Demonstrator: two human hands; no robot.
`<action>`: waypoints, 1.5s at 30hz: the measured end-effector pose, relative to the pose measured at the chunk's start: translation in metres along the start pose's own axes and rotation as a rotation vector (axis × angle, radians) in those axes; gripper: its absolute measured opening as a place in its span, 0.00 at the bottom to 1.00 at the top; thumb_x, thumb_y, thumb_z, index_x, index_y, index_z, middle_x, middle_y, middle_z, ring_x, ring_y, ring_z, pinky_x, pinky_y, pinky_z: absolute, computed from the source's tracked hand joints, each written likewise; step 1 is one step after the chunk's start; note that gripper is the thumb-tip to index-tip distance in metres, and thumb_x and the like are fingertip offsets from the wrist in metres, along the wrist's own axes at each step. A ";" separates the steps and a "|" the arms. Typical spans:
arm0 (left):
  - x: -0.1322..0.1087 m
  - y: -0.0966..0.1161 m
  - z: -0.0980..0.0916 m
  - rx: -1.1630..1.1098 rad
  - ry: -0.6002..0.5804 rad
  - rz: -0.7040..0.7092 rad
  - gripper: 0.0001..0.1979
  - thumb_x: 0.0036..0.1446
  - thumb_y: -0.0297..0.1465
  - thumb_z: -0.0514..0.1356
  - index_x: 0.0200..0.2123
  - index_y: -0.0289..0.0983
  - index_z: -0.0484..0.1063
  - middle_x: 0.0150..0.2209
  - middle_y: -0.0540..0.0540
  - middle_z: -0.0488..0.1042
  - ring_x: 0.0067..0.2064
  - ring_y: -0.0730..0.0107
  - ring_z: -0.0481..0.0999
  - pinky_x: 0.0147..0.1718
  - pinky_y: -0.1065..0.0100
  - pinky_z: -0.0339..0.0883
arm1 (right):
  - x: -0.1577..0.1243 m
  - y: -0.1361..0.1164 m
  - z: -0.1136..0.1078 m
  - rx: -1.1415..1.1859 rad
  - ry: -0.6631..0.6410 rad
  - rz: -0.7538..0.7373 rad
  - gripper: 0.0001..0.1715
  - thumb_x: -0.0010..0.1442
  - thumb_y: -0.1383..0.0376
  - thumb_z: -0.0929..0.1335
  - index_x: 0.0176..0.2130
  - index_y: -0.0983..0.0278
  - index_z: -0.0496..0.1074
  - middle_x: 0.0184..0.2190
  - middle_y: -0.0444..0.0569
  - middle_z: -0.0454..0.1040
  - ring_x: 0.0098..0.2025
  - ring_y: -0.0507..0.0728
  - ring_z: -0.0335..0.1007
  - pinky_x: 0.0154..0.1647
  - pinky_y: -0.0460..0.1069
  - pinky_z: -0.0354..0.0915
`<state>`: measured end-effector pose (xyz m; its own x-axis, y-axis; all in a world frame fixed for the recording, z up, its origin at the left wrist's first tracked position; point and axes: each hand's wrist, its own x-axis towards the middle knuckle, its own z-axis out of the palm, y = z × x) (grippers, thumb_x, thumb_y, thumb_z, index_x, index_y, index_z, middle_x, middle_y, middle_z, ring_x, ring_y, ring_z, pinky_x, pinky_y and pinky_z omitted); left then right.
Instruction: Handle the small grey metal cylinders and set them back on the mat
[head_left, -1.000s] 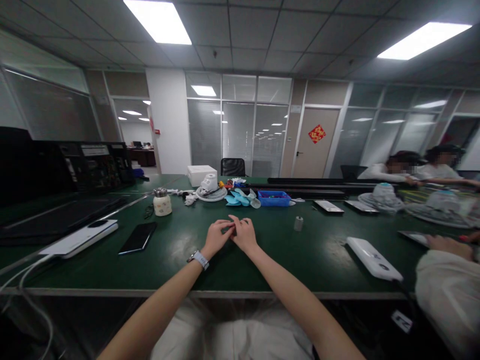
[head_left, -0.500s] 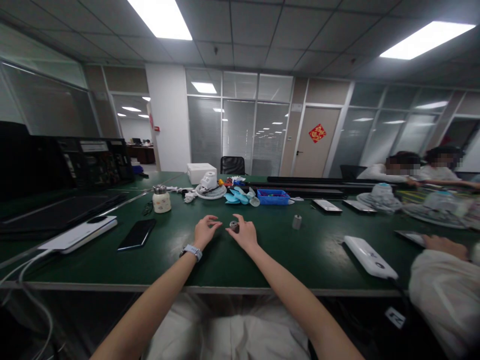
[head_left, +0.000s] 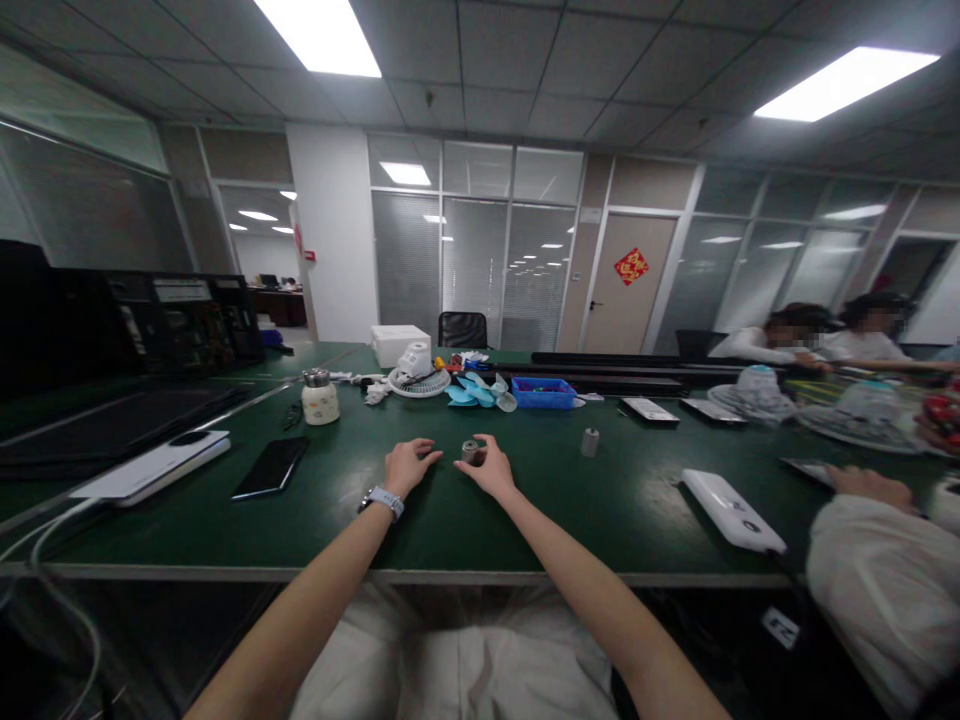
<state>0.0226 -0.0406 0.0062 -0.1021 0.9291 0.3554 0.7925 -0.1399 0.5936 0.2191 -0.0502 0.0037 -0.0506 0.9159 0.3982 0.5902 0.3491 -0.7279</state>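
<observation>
A small metal cylinder [head_left: 469, 451] stands upright on the green table [head_left: 570, 520], between the thumb and fingers of my right hand [head_left: 491, 469], which are closed round it. To its left, my left hand [head_left: 409, 466] holds nothing; its thumb and fingers are apart and curve toward the cylinder without touching it. A second metal cylinder [head_left: 590, 443] stands on the table to the right of my right hand. Beyond my hands lie light blue plastic pieces [head_left: 477, 390] and a blue basket [head_left: 543, 392] with small items in it.
A black phone [head_left: 270, 468], a cream bottle [head_left: 320, 398] and a white device [head_left: 154, 466] are on the left. A white fan part [head_left: 420, 382] lies at the back. To the right are a white power bank [head_left: 731, 508] and a co-worker's sleeve [head_left: 885, 560].
The cylinder at my right hand now looks upright and more of its side shows. My left fingers have shifted slightly. The whole view has moved a little.
</observation>
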 end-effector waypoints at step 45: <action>0.004 -0.006 -0.005 -0.056 0.177 -0.183 0.23 0.62 0.43 0.45 0.32 0.39 0.76 0.32 0.43 0.79 0.36 0.61 0.75 0.35 0.67 0.62 | 0.009 -0.017 -0.030 1.018 0.149 0.674 0.17 0.59 0.55 0.68 0.30 0.68 0.70 0.20 0.47 0.75 0.16 0.46 0.64 0.17 0.40 0.60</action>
<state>0.0144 -0.0378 0.0074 -0.3486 0.8670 0.3560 0.7172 0.0023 0.6968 0.2331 -0.0536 0.0367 0.1532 0.9647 -0.2143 -0.4384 -0.1280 -0.8896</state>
